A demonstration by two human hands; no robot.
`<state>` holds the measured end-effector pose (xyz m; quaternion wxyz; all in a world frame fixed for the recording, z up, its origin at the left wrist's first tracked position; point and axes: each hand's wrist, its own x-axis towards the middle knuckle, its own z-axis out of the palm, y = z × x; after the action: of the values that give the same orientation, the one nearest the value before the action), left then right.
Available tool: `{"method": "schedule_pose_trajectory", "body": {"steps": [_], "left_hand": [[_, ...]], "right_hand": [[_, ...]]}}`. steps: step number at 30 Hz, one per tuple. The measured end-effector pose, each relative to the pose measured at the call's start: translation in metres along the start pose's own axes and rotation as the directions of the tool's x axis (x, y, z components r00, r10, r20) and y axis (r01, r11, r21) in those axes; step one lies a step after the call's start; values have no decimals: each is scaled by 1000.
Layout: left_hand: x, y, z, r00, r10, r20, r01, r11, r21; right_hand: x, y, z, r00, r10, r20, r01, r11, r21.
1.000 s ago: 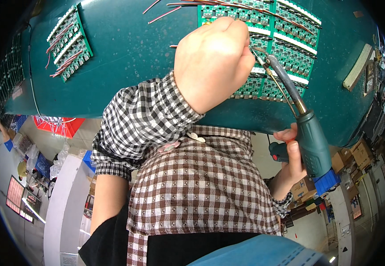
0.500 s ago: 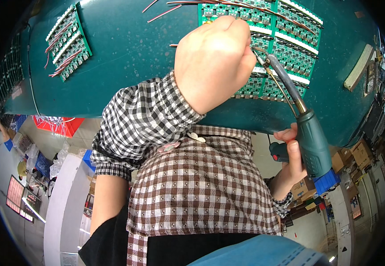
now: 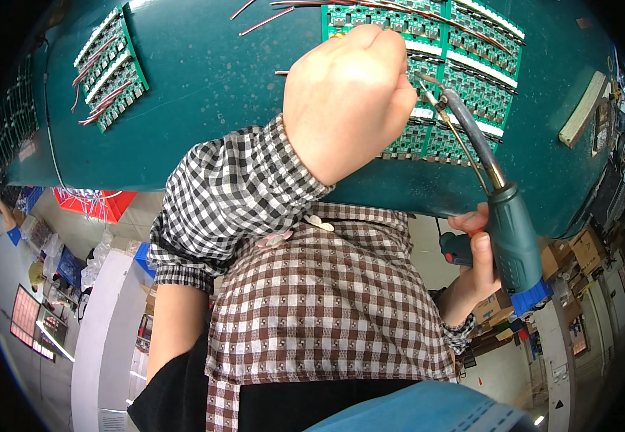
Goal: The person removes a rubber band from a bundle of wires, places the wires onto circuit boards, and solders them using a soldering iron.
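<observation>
My right hand (image 3: 476, 263) is wrapped round the dark green handle of a soldering gun (image 3: 515, 241) with a blue end cap. Its bent metal barrel and thin feed tube point up and left, the tip just right of my left hand's fingers. My left hand (image 3: 352, 101) is closed in a fist over the green circuit board panel (image 3: 471, 104), and its fingertips are hidden, so what they grip does not show. From behind that hand a short reddish wire end (image 3: 281, 73) sticks out. Red, white and dark wires (image 3: 399, 9) lie across the panel's top.
On the green table mat (image 3: 204, 65), a second board panel (image 3: 114, 68) with wires lies at the left. A pale bar (image 3: 583, 108) rests at the right edge. Below the table's left side stands a red bin (image 3: 96, 205); cardboard boxes (image 3: 587, 250) are at right.
The soldering gun has shifted slightly right and down with my right hand, its tip drawing a little away from my left fingers. My left hand has hardly moved.
</observation>
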<state>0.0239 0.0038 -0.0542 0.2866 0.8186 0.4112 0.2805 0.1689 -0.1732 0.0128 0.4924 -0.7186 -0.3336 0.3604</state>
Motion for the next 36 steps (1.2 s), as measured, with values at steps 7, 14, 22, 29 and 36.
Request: {"method": "schedule_pose_trajectory", "body": {"steps": [7,14,22,29,36], "left_hand": [[-1,0,1,1000,1,-14,-1,1000,7],[-2,1,2,999,-10,-31,10,1000,18],[-3,0,4,999,-11,-45,12,1000,21],[-4,1,4,999,-14,-38,15,999,47],[-4,1,4,999,-7,-46,9,998,57]], "right_hand": [[-2,-4,5,997,74,-30,-72,994,81],[-2,-5,4,991,128,-24,-125,987,96],[-1,-5,4,991,129,-19,-126,986,107],[-1,-4,4,992,129,5,-129,985,111],[0,-7,5,990,140,23,-141,986,93]]}}
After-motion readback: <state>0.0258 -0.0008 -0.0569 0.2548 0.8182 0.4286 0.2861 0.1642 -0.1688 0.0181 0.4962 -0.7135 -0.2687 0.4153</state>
